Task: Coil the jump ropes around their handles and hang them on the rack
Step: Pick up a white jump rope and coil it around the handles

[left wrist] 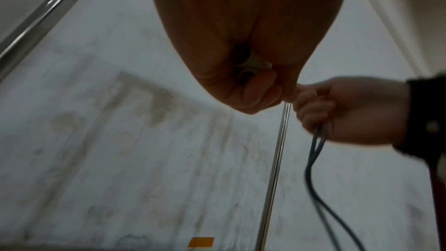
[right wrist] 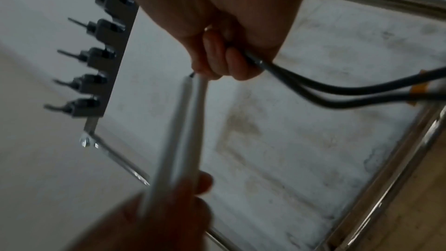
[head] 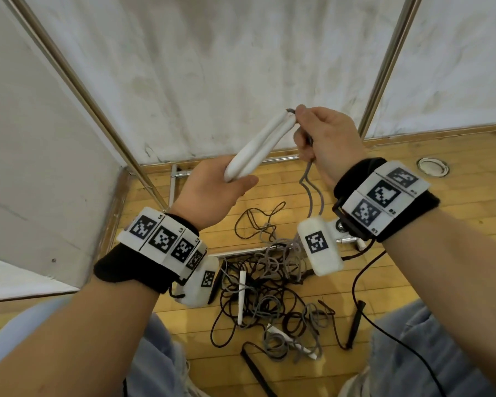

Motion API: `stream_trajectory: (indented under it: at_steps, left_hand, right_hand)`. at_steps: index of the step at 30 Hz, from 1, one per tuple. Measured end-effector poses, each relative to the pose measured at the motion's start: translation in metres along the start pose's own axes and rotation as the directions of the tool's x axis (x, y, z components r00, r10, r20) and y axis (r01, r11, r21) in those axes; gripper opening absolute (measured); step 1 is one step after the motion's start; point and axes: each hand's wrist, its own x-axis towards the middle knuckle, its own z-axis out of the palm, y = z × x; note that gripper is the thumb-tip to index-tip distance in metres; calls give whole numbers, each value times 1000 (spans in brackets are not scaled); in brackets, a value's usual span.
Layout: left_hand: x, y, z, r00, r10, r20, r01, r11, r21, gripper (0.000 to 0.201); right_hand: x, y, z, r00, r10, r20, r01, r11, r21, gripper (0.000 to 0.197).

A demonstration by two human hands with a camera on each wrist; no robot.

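Nearest, both forearms raised in front of the body, each wrist wrapped in a black band with white marker tags. Left hand (head: 212,193) palm-up, fingers curled round the lower ends of two white handles (head: 258,146) held side by side, slanting up and away toward the right hand. Right hand (head: 331,141) just beyond the handles' far tips, knuckles up, fingers clenched on the grey rope (head: 312,193) where it leaves those tips; thumb and forefinger pinching close to the handle ends. In the right wrist view, two dark strands (right wrist: 337,91) running out of the fist together, handles (right wrist: 183,133) pointing down from it toward the left hand (right wrist: 156,220). In the left wrist view, left hand (left wrist: 241,45) closed tight on the handle ends, right hand (left wrist: 350,110) beside it with the strands (left wrist: 313,152) hanging below. Below both hands, the rope dropping in a loose wave to a tangled pile of ropes (head: 269,282) on the wooden floor (head: 413,282), with more white and black handles lying in it. Beyond the hands, chrome rack poles (head: 78,87) against a white stained wall (head: 226,67); up past the right hand, a dark bar of rack hooks (right wrist: 94,64), nothing on the hooks in view.
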Motion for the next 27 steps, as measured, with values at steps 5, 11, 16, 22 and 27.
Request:
stream_trajectory:
  at_steps: [5, 11, 16, 22, 27]
  left_hand:
    - [0, 9, -6, 997, -62, -37, 49, 958, -284, 20]
    - [6, 14, -8, 968, -232, -92, 115, 744, -659, 13]
    - [14, 10, -8, 928, -356, -106, 167, 656, -736, 15]
    - [16, 3, -9, 882, -433, -184, 197, 696, -690, 18]
    - [15, 5, -1, 888, -419, -190, 195, 717, -670, 14]
  right_hand:
    - [-4, 15, 8, 992, -69, 104, 97, 949, -301, 37]
    - [-9, 30, 16, 949, 95, 300, 83, 844, -530, 25]
    - [-22, 33, 30, 912, 250, 325, -225, 968, -113, 26]
    - [-38, 34, 41, 894, 269, 359, -217, 960, -178, 37]
    - [-43, 44, 52, 879, 198, 434, -2, 911, -412, 41]
